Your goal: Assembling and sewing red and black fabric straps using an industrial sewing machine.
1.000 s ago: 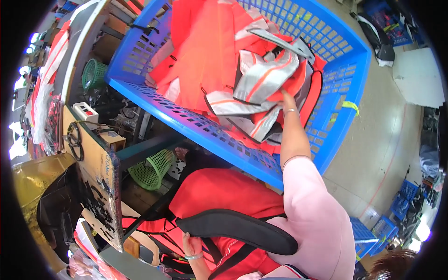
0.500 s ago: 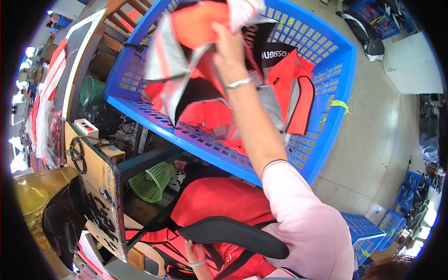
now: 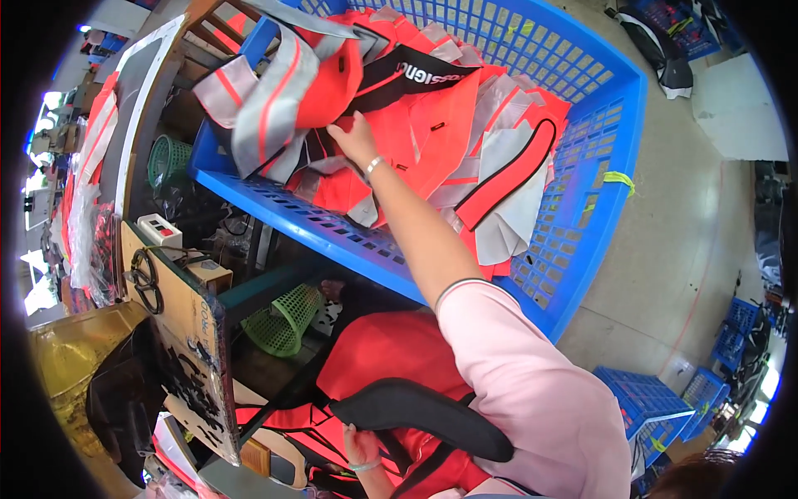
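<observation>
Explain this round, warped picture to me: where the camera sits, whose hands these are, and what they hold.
The camera sits on a person's head and looks down through a fisheye lens, so straight edges bend. No machine is involved, only two bare hands. The right hand, arm stretched out, grips an orange vest with grey reflective stripes over a big blue plastic basket full of similar vests. The left hand, low in the picture, rests on orange fabric near a black curved chair part. A green mesh basket lies below.
</observation>
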`<state>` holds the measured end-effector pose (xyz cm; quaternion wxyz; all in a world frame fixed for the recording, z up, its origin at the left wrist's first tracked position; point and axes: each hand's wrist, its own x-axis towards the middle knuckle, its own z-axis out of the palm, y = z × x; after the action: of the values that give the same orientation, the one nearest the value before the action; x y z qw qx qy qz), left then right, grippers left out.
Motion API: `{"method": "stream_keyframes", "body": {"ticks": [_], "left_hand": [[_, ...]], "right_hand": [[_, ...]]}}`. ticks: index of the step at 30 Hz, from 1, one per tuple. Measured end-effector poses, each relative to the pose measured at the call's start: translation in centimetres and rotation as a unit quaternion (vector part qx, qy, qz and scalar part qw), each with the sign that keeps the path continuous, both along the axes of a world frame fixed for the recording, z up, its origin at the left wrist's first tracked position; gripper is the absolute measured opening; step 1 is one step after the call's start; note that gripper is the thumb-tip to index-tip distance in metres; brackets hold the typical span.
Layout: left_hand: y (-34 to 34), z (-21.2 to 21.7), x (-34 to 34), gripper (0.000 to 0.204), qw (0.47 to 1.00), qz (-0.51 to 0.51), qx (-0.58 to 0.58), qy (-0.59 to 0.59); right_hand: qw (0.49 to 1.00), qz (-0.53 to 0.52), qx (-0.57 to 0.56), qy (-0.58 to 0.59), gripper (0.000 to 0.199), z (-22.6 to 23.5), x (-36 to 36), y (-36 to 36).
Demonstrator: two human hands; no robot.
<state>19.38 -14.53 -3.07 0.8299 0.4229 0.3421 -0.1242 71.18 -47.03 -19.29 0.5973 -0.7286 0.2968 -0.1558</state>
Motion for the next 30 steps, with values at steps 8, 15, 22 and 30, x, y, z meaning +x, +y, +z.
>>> {"method": "stream_keyframes", "body": {"ticks": [8,15,22,30], "left_hand": [[0.6,1.4,-0.5,0.040,0.998,0.036,0.035,0.032],[-1.4,-1.2,1.1,0.033,0.999,0.042,-0.028,0.020],[-1.6,2.3,1.2,0.020,0.965,0.071,0.252,0.014],[-4.4,3.6,2.1,0.016,0.924,0.086,0.370,-0.035]], "right_hand": [[0.935,-0.205,-0.275,-0.090,0.037,-8.3,-11.0,-9.2],[0.975,-0.180,0.126,-0.017,0.036,-21.3,-9.2,-18.1],[0.916,0.354,-0.184,0.046,0.049,-1.7,1.0,2.0],[0.951,0.180,-0.126,0.217,0.090,-4.6,-6.1,-2.2]]}}
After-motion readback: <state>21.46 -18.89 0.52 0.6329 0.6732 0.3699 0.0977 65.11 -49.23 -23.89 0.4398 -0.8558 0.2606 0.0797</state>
